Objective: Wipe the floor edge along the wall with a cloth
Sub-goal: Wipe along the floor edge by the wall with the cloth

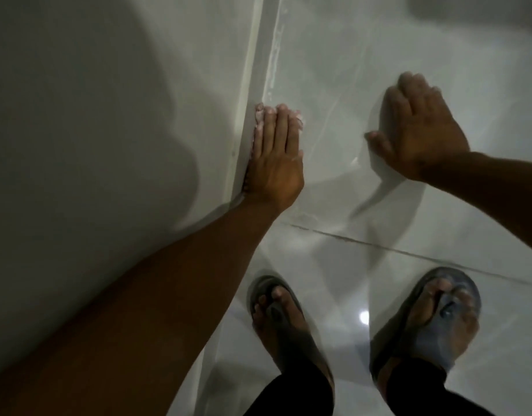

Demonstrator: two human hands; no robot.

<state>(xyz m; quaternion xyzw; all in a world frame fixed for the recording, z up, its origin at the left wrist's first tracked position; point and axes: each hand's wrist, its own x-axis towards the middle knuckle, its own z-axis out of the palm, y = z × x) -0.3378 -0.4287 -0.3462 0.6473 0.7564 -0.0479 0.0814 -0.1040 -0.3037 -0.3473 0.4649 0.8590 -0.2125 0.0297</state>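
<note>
A person crouches over a glossy pale tiled floor, seen from above; the left hand lies flat, palm down, pressed into the floor edge where the tiles meet the grey wall; its fingers are stretched out straight and close together over a pale cloth, of which only small whitish bits show past the fingertips and along the wall side; the right hand rests flat on the tiles well apart from the wall, fingers extended, thumb splayed, gripping nothing; a streaky smear runs along the floor edge beyond the left hand; both feet, in dark sandals, stand on the tiles below a dark grout line; motion blur softens the details.
</note>
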